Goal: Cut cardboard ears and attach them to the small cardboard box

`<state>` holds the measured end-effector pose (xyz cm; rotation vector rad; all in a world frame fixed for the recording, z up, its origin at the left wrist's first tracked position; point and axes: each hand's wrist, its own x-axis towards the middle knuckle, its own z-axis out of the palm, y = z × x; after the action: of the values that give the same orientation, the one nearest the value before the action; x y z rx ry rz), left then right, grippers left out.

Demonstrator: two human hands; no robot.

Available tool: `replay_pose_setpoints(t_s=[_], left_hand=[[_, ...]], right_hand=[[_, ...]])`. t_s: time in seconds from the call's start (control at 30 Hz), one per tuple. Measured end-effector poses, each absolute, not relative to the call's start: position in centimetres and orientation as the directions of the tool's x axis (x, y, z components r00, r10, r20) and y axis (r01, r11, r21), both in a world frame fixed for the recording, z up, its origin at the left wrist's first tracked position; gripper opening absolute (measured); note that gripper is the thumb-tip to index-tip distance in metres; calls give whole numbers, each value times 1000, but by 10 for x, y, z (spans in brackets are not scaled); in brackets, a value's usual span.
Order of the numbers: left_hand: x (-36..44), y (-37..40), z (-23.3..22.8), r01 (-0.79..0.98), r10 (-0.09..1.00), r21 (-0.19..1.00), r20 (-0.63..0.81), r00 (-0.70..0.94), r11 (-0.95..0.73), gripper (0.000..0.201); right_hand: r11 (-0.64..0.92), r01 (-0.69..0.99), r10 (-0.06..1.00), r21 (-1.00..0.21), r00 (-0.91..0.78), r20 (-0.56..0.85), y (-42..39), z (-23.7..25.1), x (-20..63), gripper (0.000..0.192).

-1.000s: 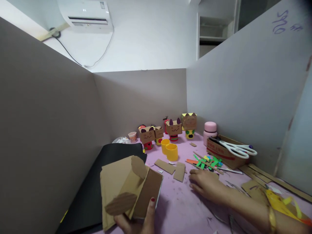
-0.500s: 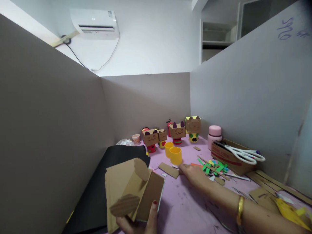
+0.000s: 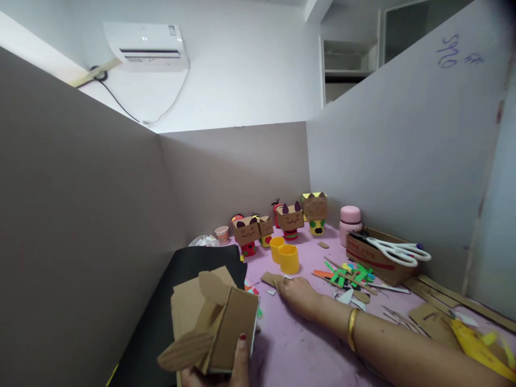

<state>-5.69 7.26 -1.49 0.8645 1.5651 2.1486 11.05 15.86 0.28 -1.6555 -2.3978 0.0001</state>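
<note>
My left hand (image 3: 231, 371) grips a small brown cardboard box (image 3: 237, 328) at the bottom of the view, its thumb on the near face. Two rounded cardboard flaps (image 3: 185, 349) stick out from the box's left side. Behind them is a larger cardboard sheet (image 3: 185, 301). My right hand (image 3: 300, 296) reaches in from the right, its fingers closed on the right end of a short cardboard strip (image 3: 269, 278) on the table. The fingertips are partly hidden. Two yellow paper rings (image 3: 289, 259) stand just beyond that hand.
Cardboard-headed figures (image 3: 245, 232) line the back. At right are coloured paper scraps (image 3: 358, 275), a pink bottle (image 3: 350, 226) and a box (image 3: 371, 257) with white-handled scissors (image 3: 397, 252). Black sheets (image 3: 149, 317) lie at left. Grey partitions (image 3: 237, 172) enclose the purple table (image 3: 282, 344).
My right hand has moved left onto the cardboard strip, and its fingers have closed there. The box in my left hand has tilted and shifted slightly left. The view has turned a little.
</note>
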Motion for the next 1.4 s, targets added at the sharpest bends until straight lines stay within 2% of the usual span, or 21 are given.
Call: replay_pose_setpoints(t_s=[0.13, 0.33, 0.53, 0.73, 0.9, 1.03, 1.1, 1.2, 1.3, 1.4], left_hand=[[-60, 75, -13, 51, 578, 928, 272, -769, -369, 96], [-67, 81, -26, 163, 581, 948, 298, -757, -274, 92], [-72, 90, -35, 56, 542, 925, 269, -796, -376, 106], [-67, 88, -37, 36, 500, 905, 267, -824, -425, 102], [-71, 93, -37, 57, 467, 891, 290, -835, -451, 92], [-74, 94, -33, 30, 468, 890, 268, -842, -456, 93], [-74, 92, -32, 8, 479, 900, 240, -845, -437, 94], [-72, 90, -34, 11, 494, 908, 238, -836, -419, 95], [-72, 92, -39, -8, 501, 904, 230, -834, -427, 100], [-74, 97, -44, -9, 486, 902, 224, -845, -432, 101]], right_hand=[[361, 924, 921, -124, -332, 206, 160, 4, 107, 33], [292, 954, 943, -71, -275, 186, 164, -3, 102, 29], [291, 957, 939, 0, -286, 193, 167, -1, 98, 30], [360, 932, 897, 41, -359, 257, 163, 10, 101, 38], [329, 944, 888, 4, -311, 340, 178, 48, 94, 38], [425, 902, 847, -82, -364, 389, 201, 73, 62, 38], [451, 884, 848, -125, -381, 369, 211, 73, 46, 37], [410, 897, 894, -164, -360, 265, 217, 54, 35, 28], [399, 901, 915, -170, -378, 140, 211, 30, 44, 22], [395, 906, 918, -154, -385, 90, 201, 20, 75, 21]])
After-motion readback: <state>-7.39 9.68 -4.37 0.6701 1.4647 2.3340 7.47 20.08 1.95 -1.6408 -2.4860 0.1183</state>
